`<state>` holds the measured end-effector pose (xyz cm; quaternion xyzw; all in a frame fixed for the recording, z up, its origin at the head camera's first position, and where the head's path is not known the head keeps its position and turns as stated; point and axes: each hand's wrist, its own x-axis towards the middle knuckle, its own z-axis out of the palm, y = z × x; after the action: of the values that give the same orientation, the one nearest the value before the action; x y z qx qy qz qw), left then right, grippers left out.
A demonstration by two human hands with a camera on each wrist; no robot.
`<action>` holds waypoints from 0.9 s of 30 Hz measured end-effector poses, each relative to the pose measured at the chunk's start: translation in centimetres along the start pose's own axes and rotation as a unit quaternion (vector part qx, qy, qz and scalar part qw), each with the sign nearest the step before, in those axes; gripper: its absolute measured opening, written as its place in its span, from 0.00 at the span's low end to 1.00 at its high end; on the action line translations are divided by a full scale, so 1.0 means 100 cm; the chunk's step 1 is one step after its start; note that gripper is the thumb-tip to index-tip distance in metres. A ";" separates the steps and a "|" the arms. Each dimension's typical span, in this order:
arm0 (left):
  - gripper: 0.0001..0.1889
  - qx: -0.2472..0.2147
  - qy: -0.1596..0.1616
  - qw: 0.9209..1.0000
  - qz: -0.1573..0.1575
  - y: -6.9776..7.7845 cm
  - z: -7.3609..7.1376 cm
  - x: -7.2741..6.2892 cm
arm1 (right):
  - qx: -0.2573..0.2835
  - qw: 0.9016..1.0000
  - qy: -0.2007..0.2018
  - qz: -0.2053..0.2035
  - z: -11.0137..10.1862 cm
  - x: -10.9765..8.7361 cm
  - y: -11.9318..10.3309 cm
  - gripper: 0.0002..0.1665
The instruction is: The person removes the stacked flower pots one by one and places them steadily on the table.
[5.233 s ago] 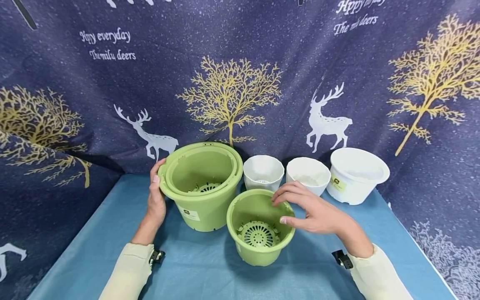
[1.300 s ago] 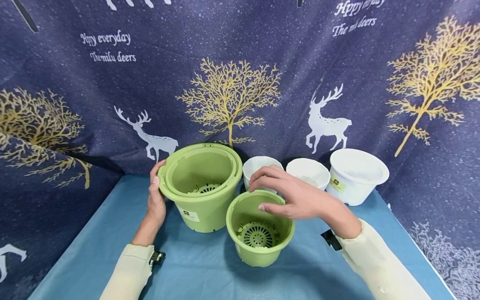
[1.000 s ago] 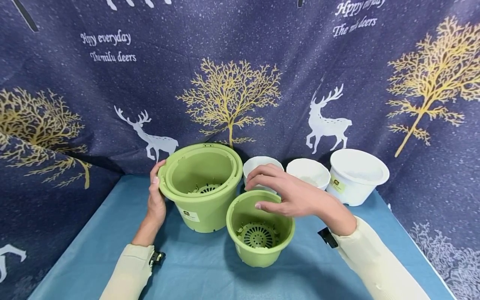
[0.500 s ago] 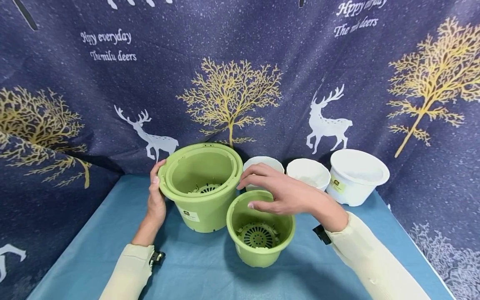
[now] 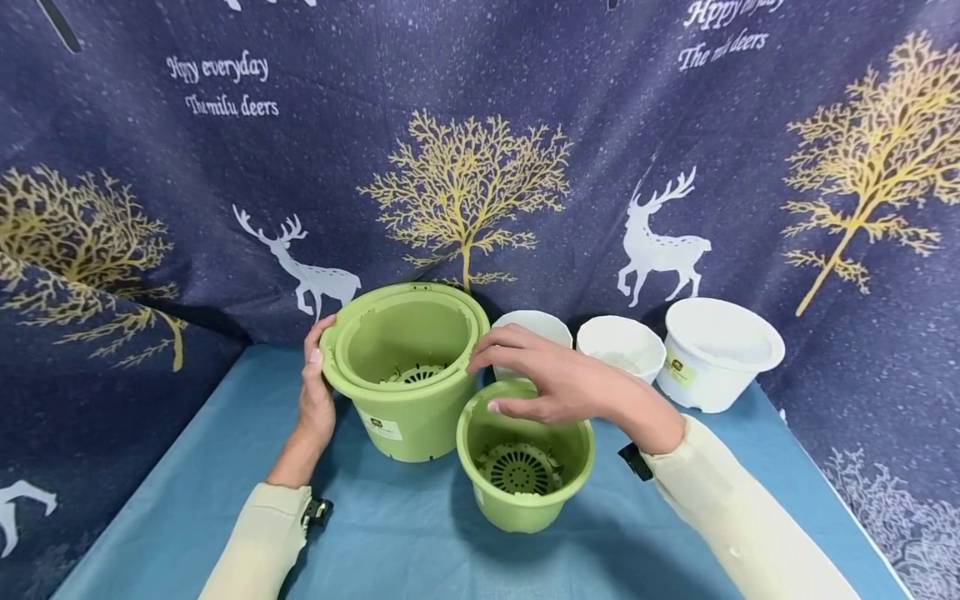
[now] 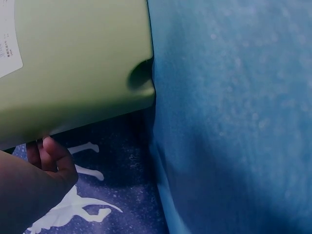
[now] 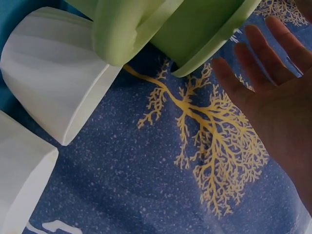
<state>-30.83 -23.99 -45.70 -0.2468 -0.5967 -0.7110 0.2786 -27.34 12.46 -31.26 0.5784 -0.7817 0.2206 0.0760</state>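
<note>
A large light-green flowerpot (image 5: pixel 408 425) stands on the blue cloth, with another green pot (image 5: pixel 408 337) nested in it. My left hand (image 5: pixel 315 396) rests against its left rim, thumb and fingertips at the edge; in the left wrist view the fingers (image 6: pixel 51 156) touch the green wall. A smaller green flowerpot (image 5: pixel 517 508) with a slotted bottom sits in front to the right. Above its back rim hovers my right hand (image 5: pixel 551 375), fingers spread and slightly bent, fingertips close to the large pot's right rim. Nothing shows in its grasp in the right wrist view.
Two white faceted pots (image 5: pixel 619 346) stand behind the small green pot, the left one partly hidden by my right hand. A larger white pot (image 5: pixel 720 358) is at the right. A dark blue curtain (image 5: pixel 480 67) with deer and trees hangs behind the blue cloth (image 5: pixel 405 558).
My right hand has moved left from the small pot's right rim, over it, to near the large pot's right rim. The left hand and the pots stay put.
</note>
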 end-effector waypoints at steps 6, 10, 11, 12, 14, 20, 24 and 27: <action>0.32 -0.003 0.003 1.000 -0.002 0.000 0.000 0.000 | 0.000 1.000 -0.010 -0.002 0.000 0.009 0.003 0.23; 0.31 -0.002 0.003 1.000 -0.004 0.000 0.000 0.000 | -0.004 1.000 -0.014 -0.007 0.001 0.013 0.004 0.24; 0.31 -0.002 0.002 1.000 -0.004 0.000 0.000 0.000 | -0.005 1.000 -0.015 -0.008 0.002 0.014 0.005 0.24; 0.31 -0.001 0.001 1.000 -0.004 0.000 0.000 0.000 | -0.005 1.000 -0.016 -0.008 0.002 0.015 0.005 0.24; 0.31 -0.002 0.000 1.000 -0.004 -0.001 0.000 0.000 | -0.004 1.000 -0.020 -0.006 0.002 0.016 0.006 0.25; 0.31 -0.008 0.001 1.000 -0.005 -0.001 0.000 0.001 | -0.001 0.999 -0.042 0.009 0.005 0.019 0.010 0.26; 0.31 -0.008 0.003 1.000 -0.006 -0.001 0.000 0.001 | 0.001 0.999 -0.051 0.015 0.006 0.021 0.013 0.27; 0.32 -0.009 0.005 1.000 -0.005 -0.001 0.000 0.000 | 0.002 0.998 -0.055 0.013 0.007 0.023 0.014 0.27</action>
<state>-30.93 -23.99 -45.74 -0.2429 -0.5905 -0.7187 0.2754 -29.27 10.41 -31.40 0.5798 -0.7915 0.1909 0.0290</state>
